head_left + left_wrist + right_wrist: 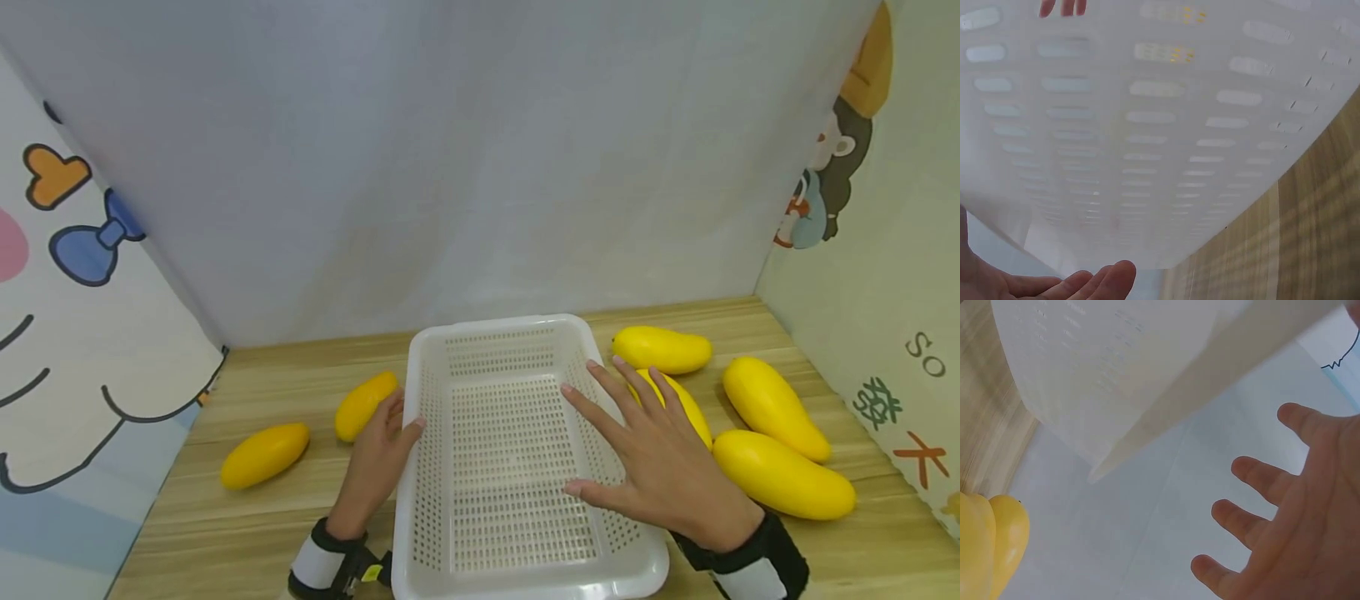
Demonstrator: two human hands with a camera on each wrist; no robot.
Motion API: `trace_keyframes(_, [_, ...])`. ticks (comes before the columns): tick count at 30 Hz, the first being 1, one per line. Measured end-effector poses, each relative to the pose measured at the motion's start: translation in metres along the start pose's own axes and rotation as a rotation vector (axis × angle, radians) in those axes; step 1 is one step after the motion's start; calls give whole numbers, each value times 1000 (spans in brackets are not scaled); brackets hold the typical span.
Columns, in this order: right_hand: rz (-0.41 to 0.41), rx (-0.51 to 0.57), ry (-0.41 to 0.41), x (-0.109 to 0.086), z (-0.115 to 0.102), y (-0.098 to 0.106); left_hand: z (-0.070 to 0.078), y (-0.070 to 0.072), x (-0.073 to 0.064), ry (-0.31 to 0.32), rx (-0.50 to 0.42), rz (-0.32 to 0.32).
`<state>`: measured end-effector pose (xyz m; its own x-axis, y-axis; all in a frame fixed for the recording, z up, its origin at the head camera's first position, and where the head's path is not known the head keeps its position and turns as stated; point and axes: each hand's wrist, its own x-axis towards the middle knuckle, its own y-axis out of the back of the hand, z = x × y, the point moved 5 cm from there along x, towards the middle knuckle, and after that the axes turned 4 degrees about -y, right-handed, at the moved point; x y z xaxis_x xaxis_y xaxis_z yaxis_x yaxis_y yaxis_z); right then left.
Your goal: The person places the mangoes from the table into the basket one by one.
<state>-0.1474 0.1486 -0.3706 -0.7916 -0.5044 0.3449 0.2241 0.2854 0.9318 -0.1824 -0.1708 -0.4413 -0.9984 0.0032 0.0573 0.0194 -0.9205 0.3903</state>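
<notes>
So here's what we've got: a white slotted basket (510, 475) on a wood-grain table (195, 542), right in the middle of the head view with its long side running away from us. The left hand (375, 458) has hold of the left rim, thumb over the edge and fingers down the outside wall. From the left wrist we see those fingers right by the slotted side, though we can't tell how hard they're squeezing.

The right hand (660, 450) isn't gripping anything. Its fingers are straight and fanned out over the right side of the basket, and from the right wrist we see a gap between the fingertips and the rim.

Then there's the fruit. To the left of the basket we count two yellow mangoes, one (363, 406) just beside the left hand and one (265, 456) farther out. On the right there's a mango (662, 349) toward the back, another (696, 412) partly hidden by the right hand, and a pair angled alongside each other, the upper one (776, 408) and the lower one (783, 473).

Both wrists wear black-and-white straps (750, 571). Behind it all we have a plain pale backdrop (487, 167), plus a cartoon panel on the left with a blue bow (97, 242).
</notes>
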Motion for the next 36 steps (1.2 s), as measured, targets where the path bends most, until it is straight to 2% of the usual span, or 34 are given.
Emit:
trace_keyframes(5, [3, 1, 2, 0, 1, 0, 0, -4, 0, 9, -80, -10])
trace_keyframes(12, [2, -5, 3, 1, 2, -1, -2, -7, -1, -41, -123, -23])
trace_keyframes(18, [-2, -5, -1, 0, 1, -2, -2, -7, -1, -59, -120, -18])
trace_keyframes(36, [14, -17, -3, 0, 4, 0, -4, -8, -2, -52, -147, -24])
